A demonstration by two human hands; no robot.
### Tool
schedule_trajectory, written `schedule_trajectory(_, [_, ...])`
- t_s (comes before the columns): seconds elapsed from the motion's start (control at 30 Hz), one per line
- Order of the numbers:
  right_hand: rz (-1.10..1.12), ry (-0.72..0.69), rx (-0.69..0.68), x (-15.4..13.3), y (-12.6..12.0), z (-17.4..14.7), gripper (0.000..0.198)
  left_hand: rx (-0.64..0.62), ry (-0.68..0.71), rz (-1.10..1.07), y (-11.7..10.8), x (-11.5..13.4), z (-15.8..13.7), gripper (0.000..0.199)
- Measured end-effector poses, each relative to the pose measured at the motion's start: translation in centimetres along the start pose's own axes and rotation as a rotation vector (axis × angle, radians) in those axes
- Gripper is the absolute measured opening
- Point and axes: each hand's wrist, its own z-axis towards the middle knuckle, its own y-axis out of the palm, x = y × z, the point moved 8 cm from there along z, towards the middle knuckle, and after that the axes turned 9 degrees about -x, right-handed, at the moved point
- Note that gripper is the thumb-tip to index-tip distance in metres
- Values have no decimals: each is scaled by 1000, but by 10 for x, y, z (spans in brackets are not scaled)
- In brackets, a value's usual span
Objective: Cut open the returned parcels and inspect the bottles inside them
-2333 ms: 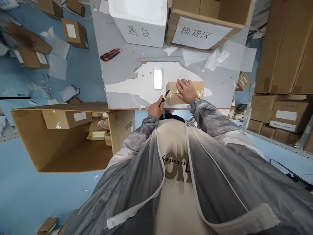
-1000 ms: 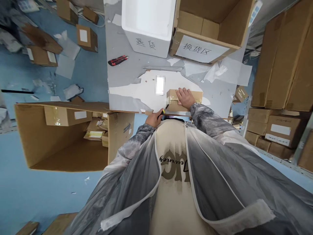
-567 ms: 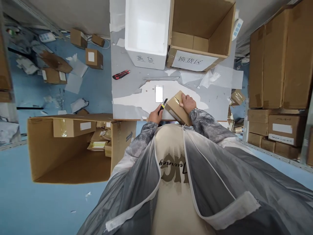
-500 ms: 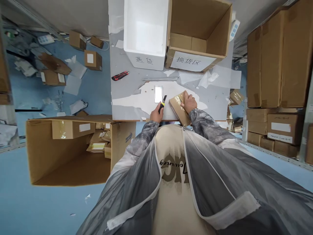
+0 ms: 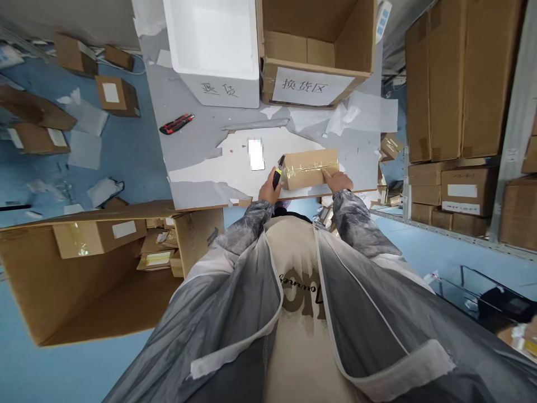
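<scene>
In my left hand [image 5: 271, 189] is a black and yellow utility knife [image 5: 277, 176], its blade against the left end of a small taped cardboard box [image 5: 308, 169]. The box lies lengthwise across the near part of the table, with shiny clear tape along it. My right hand [image 5: 338, 180] grips the right end of this box, fingers on its taped face. Whether the blade has cut into the tape cannot be made out. Just left of the box, a phone with a white screen [image 5: 256, 154] lies on the table.
A red and black utility knife [image 5: 177, 124] lies on the table [image 5: 188, 146]. Behind are a white foam bin [image 5: 226, 92] and an open carton [image 5: 319, 87], both labelled. A large carton [image 5: 96, 313] holding smaller boxes stands left. Shelved boxes [image 5: 461, 190] are at right.
The small box has turned from a slant to lie nearly level across the table. The knife in my left hand has come up to its left end. My view has shifted to the right.
</scene>
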Motion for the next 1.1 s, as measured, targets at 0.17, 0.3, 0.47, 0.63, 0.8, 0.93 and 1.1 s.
schedule_trajectory(0.17, [-123, -210, 36, -54, -6, -6, 91, -21, -64, -18, -6, -21, -22, 81])
schedule_trajectory(0.3, [-304, -549, -228, -107, 12, 10, 77, -30, -55, 43, -7, -18, -37, 80])
schedule_trajectory(0.47, [-293, -560, -316, -107, 13, 30, 82, -22, -43, 34, -3, -8, -35, 79])
schedule_trajectory(0.63, [-372, -540, -308, -96, 19, 32, 80, -57, -24, 48, 4, -1, -25, 76])
schedule_trajectory(0.8, [-462, -553, -304, -99, 23, 27, 89, -86, -62, 228, 5, 9, -17, 75])
schedule_trajectory(0.93, [-491, -529, -311, -104, 23, 24, 94, -113, -38, 333, 3, 14, -21, 77])
schedule_trajectory(1.1, [-480, -491, -296, -109, 24, 19, 86, -195, -29, 392, 7, 8, -38, 75])
